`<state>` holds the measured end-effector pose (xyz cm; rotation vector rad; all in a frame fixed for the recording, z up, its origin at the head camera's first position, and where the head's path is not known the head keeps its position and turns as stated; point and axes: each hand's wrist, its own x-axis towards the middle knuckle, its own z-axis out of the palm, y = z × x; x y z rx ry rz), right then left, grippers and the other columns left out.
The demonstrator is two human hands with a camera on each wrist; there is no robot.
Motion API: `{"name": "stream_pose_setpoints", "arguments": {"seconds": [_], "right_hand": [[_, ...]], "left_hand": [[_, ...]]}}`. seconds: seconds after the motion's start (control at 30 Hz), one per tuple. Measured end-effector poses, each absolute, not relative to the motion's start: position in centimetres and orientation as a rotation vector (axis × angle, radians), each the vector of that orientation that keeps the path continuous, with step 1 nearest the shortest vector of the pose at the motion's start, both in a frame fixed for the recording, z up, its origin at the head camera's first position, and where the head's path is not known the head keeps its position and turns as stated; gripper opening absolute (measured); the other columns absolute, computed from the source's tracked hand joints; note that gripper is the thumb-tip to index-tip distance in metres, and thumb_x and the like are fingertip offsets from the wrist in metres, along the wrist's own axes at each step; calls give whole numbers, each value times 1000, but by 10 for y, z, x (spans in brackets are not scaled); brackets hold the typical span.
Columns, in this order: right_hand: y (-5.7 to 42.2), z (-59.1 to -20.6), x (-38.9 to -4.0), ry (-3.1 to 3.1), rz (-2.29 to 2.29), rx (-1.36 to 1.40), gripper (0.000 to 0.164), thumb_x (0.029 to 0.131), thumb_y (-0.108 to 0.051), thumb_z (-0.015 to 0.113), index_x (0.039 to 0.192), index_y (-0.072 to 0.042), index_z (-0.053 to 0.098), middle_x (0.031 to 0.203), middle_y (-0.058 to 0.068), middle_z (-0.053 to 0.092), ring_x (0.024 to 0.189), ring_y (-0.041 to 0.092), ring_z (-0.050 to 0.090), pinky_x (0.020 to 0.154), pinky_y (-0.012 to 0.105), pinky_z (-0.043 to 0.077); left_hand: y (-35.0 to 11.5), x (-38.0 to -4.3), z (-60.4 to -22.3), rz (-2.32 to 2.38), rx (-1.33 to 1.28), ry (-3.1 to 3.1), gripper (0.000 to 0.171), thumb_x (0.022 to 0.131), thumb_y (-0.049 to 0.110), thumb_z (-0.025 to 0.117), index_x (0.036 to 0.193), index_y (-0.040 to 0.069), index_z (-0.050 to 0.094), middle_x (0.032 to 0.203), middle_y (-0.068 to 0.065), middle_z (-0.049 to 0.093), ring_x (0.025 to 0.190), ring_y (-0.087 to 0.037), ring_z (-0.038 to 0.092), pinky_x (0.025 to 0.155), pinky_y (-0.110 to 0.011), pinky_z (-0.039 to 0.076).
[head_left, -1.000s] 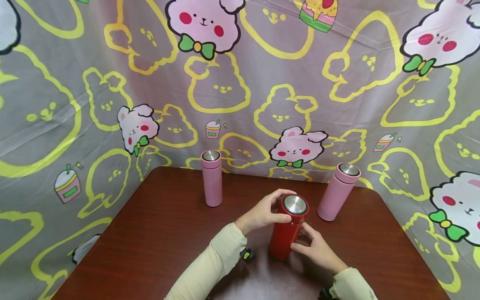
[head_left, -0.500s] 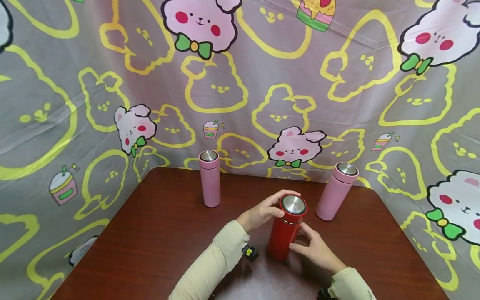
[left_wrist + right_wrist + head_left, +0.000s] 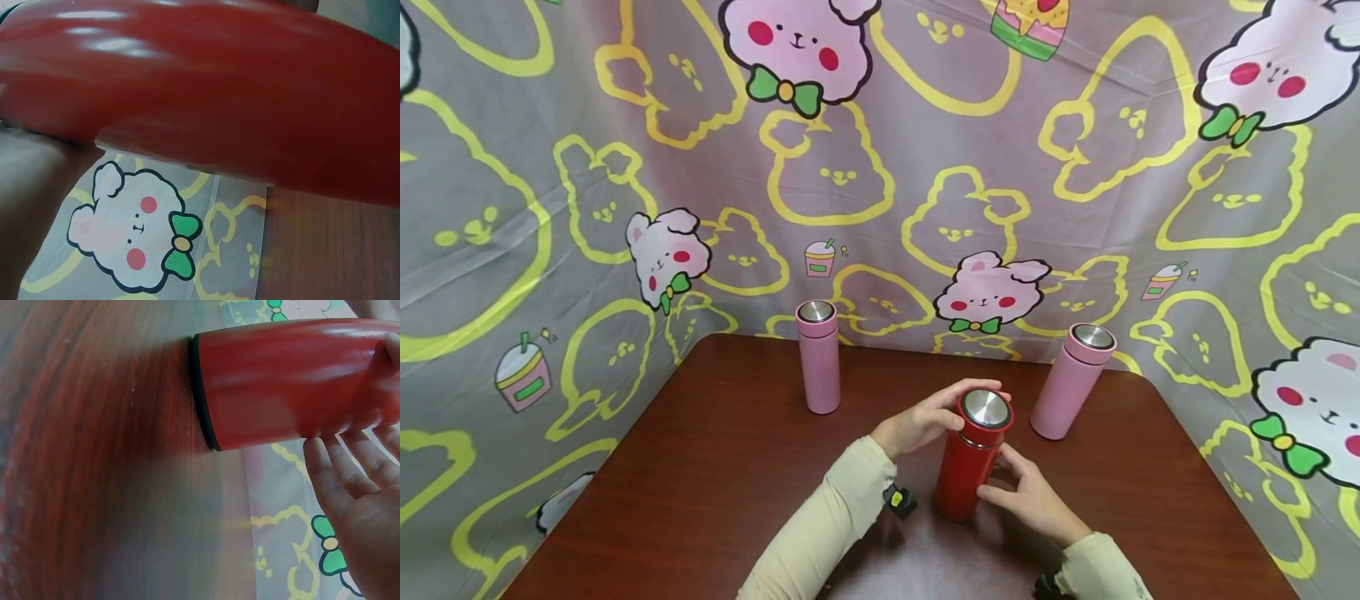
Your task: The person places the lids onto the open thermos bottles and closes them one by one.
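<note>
A red thermos flask (image 3: pixel 962 483) stands upright on the table, slightly tilted in the head view. It has a red screw lid (image 3: pixel 987 408) with a brushed silver top, and a thin silver ring shows below the lid. My left hand (image 3: pixel 917 425) grips the lid from the left, thumb in front and fingers behind. Lower down, my right hand (image 3: pixel 1033 500) holds the body from the right. In the right wrist view the fingertips of my right hand (image 3: pixel 369 506) touch the flask's side, near its black-edged base. Red flask body (image 3: pixel 219 94) fills the upper left wrist view.
One pink thermos (image 3: pixel 822 371) stands at the back left of the dark wood table (image 3: pixel 722 467); another pink thermos (image 3: pixel 1067 392) stands at the back right. Behind the table hangs a grey curtain (image 3: pixel 865 242) printed with rabbits and yellow outlines.
My left thumb has slid back leftward around the lid, and the left fingers show further along its far side. The right hand keeps its hold. The head view has shifted slightly.
</note>
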<state>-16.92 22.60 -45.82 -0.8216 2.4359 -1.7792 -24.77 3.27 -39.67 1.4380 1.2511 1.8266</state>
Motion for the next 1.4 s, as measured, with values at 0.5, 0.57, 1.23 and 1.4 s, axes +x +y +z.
{"name": "stream_pose_setpoints", "arguments": {"seconds": [0.5,0.57,1.23,1.4], "right_hand": [[222,-459,-165,2499,-1796,-867,53,76,-1,66,123,-3,42,109,12,56,98,18,54,78,39,46],[222,-460,-165,2511,-1795,-875,52,75,-1,67,121,-4,43,108,11,56,98,18,55,78,39,46],[221,-462,-166,2495,-1818,-934,49,75,2,66,119,-2,44,107,13,56,97,18,56,76,37,47],[221,-461,-165,2489,-1819,-890,52,75,0,67,122,-4,44,108,13,57,98,18,56,77,37,47]], "left_hand": [[10,-222,-382,1907,1296,1749,60,82,20,61,133,8,32,130,-3,41,112,-17,44,93,-32,35],[8,-214,-376,1916,1243,1843,59,80,15,64,131,8,34,127,-2,44,108,-18,48,91,-31,37],[12,-193,-364,1896,1025,2122,58,73,13,71,125,9,44,106,7,55,95,-13,53,79,-33,46],[11,-193,-365,1909,1029,2114,59,74,13,71,125,9,43,107,6,54,96,-16,53,79,-30,45]]}}
